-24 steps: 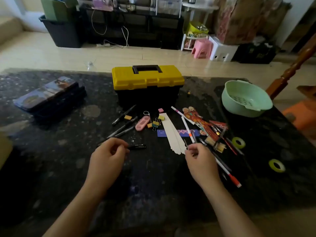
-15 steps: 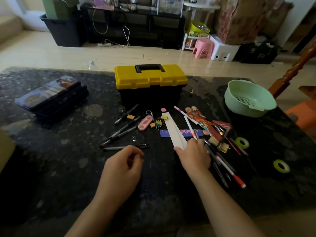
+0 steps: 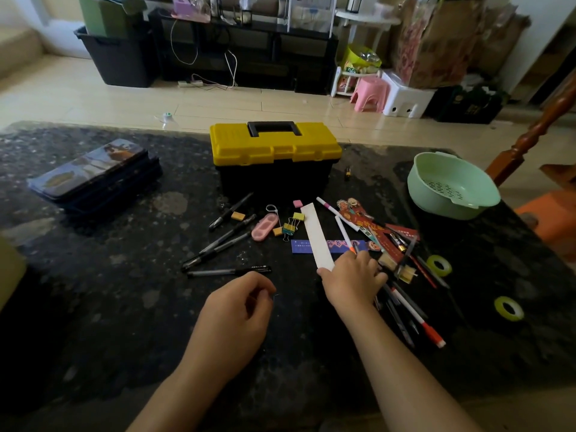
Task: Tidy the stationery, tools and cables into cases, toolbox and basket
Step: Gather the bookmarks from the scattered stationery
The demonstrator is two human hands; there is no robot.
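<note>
The right hand [image 3: 352,282] lies knuckles up with its fingers [image 3: 369,266] bent down over the pile; the thumb sits along the near end of the white strip [image 3: 316,235], though whether it pinches the strip or only presses on it I cannot tell from this angle. The left hand [image 3: 237,316] hovers near it over the dark table [image 3: 124,307], fingers loosely curled, thumb tip close to the forefinger, nothing visible between them.

The strip's long axis runs from the right thumb away toward the toolbox [image 3: 274,151], leaning a little left; it crosses over a blue card [image 3: 300,247] that lies crosswise.

Left of the strip lie four dark pens [image 3: 229,271]; three slant up to the right, the nearest lies almost crosswise. Between pens and strip sit one pink case [image 3: 265,227], two binder clips [image 3: 288,229] and three small erasers [image 3: 237,216]. Right of the strip lie two white pens [image 3: 344,233] pointing away and left; under the right hand more pens fan toward the viewer, one with a red tip [image 3: 431,333]. Two green tape rolls [image 3: 439,265] lie flat, well apart from each other, at far right.

The toolbox stands with its yellow lid closed, contents hidden; the green basket [image 3: 430,182] at far right shows its perforated floor; a stack of blue cases [image 3: 93,173] lies closed at far left.
</note>
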